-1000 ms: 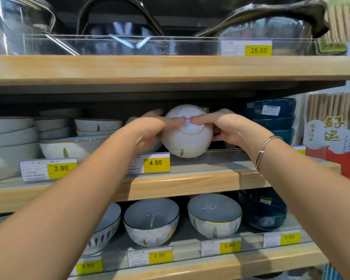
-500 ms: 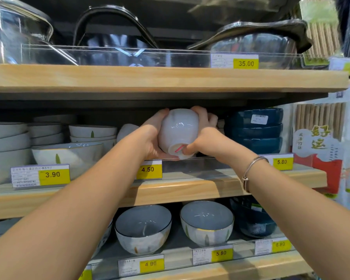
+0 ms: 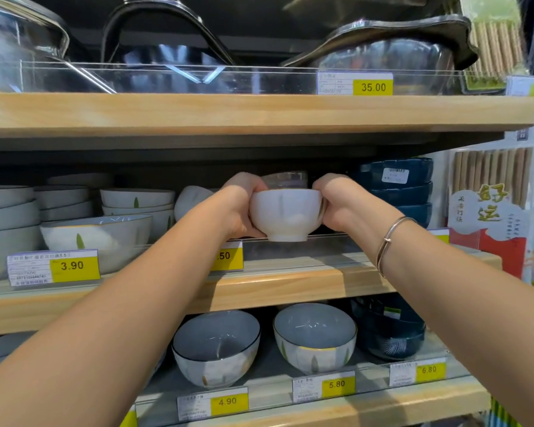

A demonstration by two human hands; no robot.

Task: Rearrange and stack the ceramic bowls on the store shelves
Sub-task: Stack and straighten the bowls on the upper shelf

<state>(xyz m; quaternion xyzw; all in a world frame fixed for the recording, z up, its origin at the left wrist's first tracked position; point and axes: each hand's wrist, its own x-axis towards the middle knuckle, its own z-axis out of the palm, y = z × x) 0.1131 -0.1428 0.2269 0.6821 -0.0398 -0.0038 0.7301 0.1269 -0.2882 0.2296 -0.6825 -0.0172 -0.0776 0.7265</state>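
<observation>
**Small bowl held upright at the shelf front, ready to be set down**

The left grip (image 3: 241, 208) and the right grip (image 3: 336, 204) are each curled round opposite sides of a small white footed ceramic bowl (image 3: 285, 214). They clasp it between them with its mouth up and its rim level. The bowl is at the front of the middle wooden shelf (image 3: 290, 285). Its foot is about at the top edge of the clear plastic rail (image 3: 336, 245) just below the grips; whether foot and rail touch cannot be told.

Just behind the grips, a pale translucent bowl (image 3: 287, 179) shows above the white bowl's rim. Just beside the left grip, on its outer side, is a white bowl lying on its side (image 3: 191, 201). Further out stand stacked white bowls with green leaf marks (image 3: 136, 201). Near the right grip's outer side rises a stack of dark blue bowls (image 3: 413, 192).

The step in hand looks like placing this bowl upright in the gap between those neighbours. To do it well:

- Carry the foot fully over the rail before lowering.
- Hold the rim level so the bowl lands flat on its foot ring.
- Mind the underside of the upper wooden shelf (image 3: 259, 115) above the grips.
- If the bowl is meant to nest on the pale one behind, centre it first and lower it straight.
- Ceramic chips readily against ceramic, so release only once the weight is taken.
- Slide the fingers out sideways without nudging the tipped bowl or the blue stack
</observation>
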